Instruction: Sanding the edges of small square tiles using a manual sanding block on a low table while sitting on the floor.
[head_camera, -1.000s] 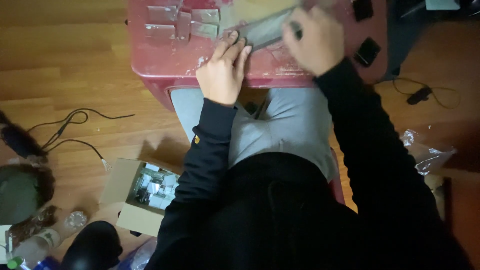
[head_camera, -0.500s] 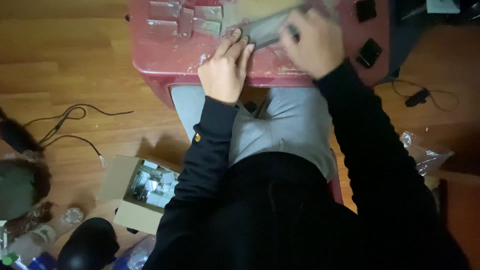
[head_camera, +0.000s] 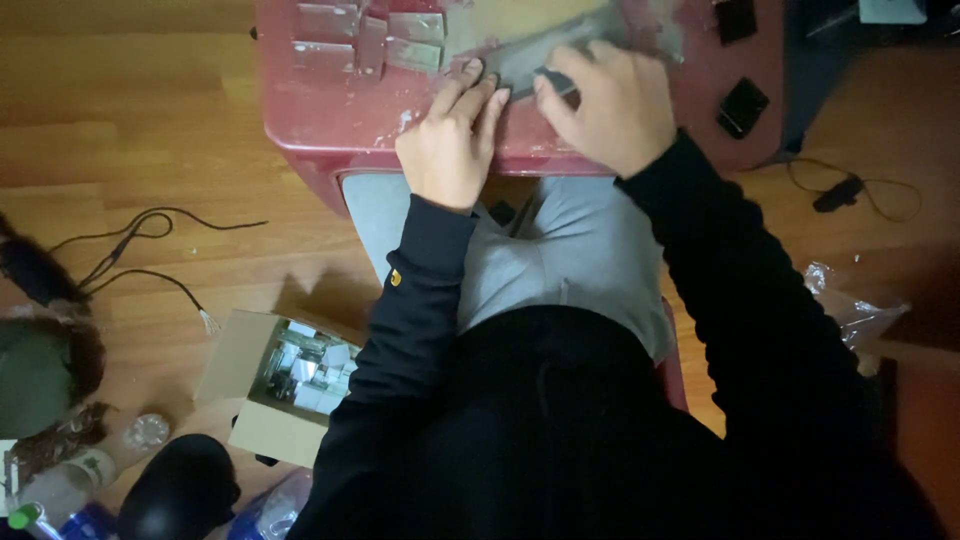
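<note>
- A red plastic table (head_camera: 340, 120) is standing on the wooden floor (head_camera: 130, 110), and everything below is placed relative to it
- Toward its far left part, several small grey rectangular pieces (head_camera: 360, 40) are lying flat in a loose cluster
- Toward its right edge, two small black blocks (head_camera: 743, 105) are lying apart from each other, well clear of both hands
- On the floor to the left of the table, a thin black cable (head_camera: 150, 255) is curling, and nearer the person, below the table's near-left corner, an open cardboard box (head_camera: 255, 385) is sitting with small pale packets inside
- On the floor to the right of the table, a second dark cable with a plug (head_camera: 838, 192) is lying, and a crumpled clear plastic bag (head_camera: 850, 310) is lying closer to the person
- A flat grey strip (head_camera: 545, 55) is lying at the middle of the table's near half, angled up to the right
- The left hand (head_camera: 450, 145) is lying palm down with fingers stretched flat, the fingertips pressing on the strip's near-left end; it is not closing around anything
- The right hand (head_camera: 610, 105) is curling over the strip just to the right of the left hand, thumb and fingers pinching a small dark part at the strip's near edge; the knuckles are hiding what the fingers are closing on, so I cannot tell its kind
</note>
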